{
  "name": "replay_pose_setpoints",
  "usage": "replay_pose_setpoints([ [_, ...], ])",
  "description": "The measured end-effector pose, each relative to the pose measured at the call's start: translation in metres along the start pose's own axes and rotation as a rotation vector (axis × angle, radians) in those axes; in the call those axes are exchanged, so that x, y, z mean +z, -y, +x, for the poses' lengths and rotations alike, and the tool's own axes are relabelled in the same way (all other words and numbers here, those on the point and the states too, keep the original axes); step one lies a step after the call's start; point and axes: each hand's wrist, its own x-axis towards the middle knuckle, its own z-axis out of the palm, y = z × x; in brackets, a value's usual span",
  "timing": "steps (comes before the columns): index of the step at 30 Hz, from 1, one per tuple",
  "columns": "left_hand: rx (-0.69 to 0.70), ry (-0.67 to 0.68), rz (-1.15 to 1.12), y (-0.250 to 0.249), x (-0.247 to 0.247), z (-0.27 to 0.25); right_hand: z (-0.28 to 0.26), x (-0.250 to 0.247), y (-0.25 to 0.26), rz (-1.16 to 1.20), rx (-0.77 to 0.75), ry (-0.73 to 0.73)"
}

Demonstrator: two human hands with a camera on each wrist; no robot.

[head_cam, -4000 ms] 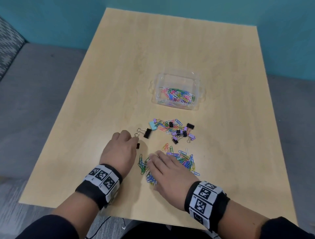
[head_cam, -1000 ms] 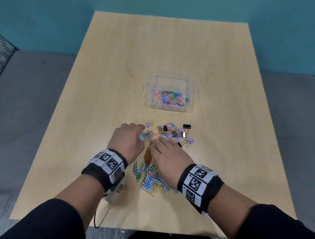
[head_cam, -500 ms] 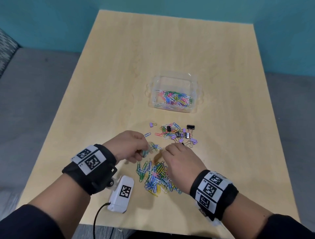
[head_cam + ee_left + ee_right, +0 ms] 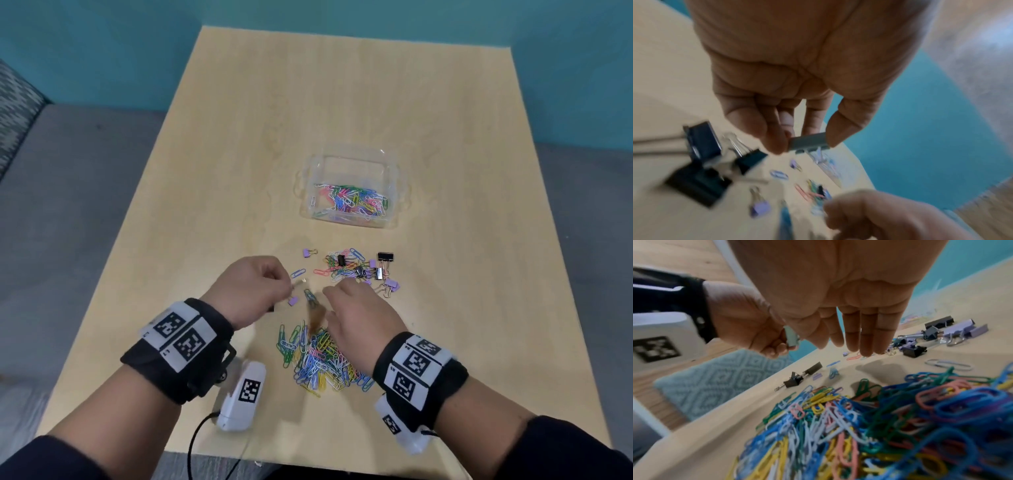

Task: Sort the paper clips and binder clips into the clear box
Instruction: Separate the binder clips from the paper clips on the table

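The left hand (image 4: 251, 289) is hovering above the light wooden table (image 4: 219, 171), its grip pinching a small pale teal binder clip (image 4: 808, 142) between thumb and fingertips; the clip is being held clear of the surface. Below that hand, several black binder clips (image 4: 701, 165) are lying on the table, blurred in the left wrist view. A white tagged wrist camera unit (image 4: 241, 399) is hanging beneath the left wrist, near the table's front edge.

Just right of the left hand, a small lilac binder clip (image 4: 292, 301) and a loose blue paper clip (image 4: 297, 273) are lying on the table. Nearer the front edge, a large heap of multicoloured paper clips (image 4: 318, 359) is sitting between the two wrists.

The right hand (image 4: 359, 318) is hovering over that heap, its grip wide, fingers straight and pointing down, holding nothing.

Beyond the right hand's fingertips, a mixed cluster of paper clips with black and lilac binder clips (image 4: 359, 270) is lying on the table. Farther back, well apart from both hands, the clear rectangular plastic box (image 4: 394, 171) is standing on the table, holding coloured paper clips (image 4: 352, 204) in its near part.
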Motion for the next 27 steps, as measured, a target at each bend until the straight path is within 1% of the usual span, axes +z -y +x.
replay_pose_setpoints([
  [2, 0.050, -0.217, 0.212, 0.008, -0.013, 0.009, 0.000, 0.003, 0.001, -0.041, -0.082, 0.031],
  [3, 0.052, -0.301, 0.349, 0.013, -0.018, 0.015, 0.002, 0.006, 0.003, -0.076, -0.136, 0.049],
  [4, 0.043, -0.352, 0.462, 0.019, -0.022, 0.022, 0.005, 0.010, 0.004, -0.127, -0.194, 0.061],
  [6, 0.020, -0.358, 0.594, 0.031, -0.023, 0.034, 0.016, 0.017, 0.009, -0.206, -0.263, 0.084],
  [8, 0.029, -0.339, 0.634, 0.038, -0.018, 0.039, 0.030, 0.020, 0.014, -0.217, -0.241, 0.112],
  [10, 0.063, -0.370, 0.625, 0.039, -0.015, 0.036, 0.042, 0.020, 0.019, -0.219, -0.194, 0.158],
  [11, 0.100, -0.404, 0.625, 0.038, -0.013, 0.031, 0.046, 0.020, 0.020, -0.247, -0.180, 0.182],
  [13, 0.254, -0.445, 0.685, 0.036, -0.007, 0.018, 0.045, 0.021, 0.022, -0.309, -0.159, 0.244],
  [14, 0.358, -0.416, 0.759, 0.036, -0.001, 0.010, 0.041, 0.021, 0.021, -0.329, -0.147, 0.269],
  [16, 0.520, -0.285, 0.923, 0.040, 0.015, -0.007, 0.027, 0.022, 0.018, -0.348, -0.118, 0.293],
  [18, 0.545, -0.144, 1.051, 0.049, 0.030, -0.017, 0.010, 0.023, 0.013, -0.350, -0.094, 0.315],
  [20, 0.505, -0.047, 1.133, 0.056, 0.039, -0.022, -0.003, 0.022, 0.012, -0.354, -0.085, 0.340],
  [22, 0.477, -0.044, 1.169, 0.059, 0.041, -0.022, -0.012, 0.022, 0.013, -0.366, -0.085, 0.365],
  [25, 0.468, -0.109, 1.163, 0.058, 0.038, -0.018, -0.013, 0.019, 0.016, -0.339, -0.120, 0.377],
  [27, 0.458, -0.148, 1.154, 0.054, 0.036, -0.016, -0.007, 0.013, 0.014, -0.303, -0.129, 0.287],
])
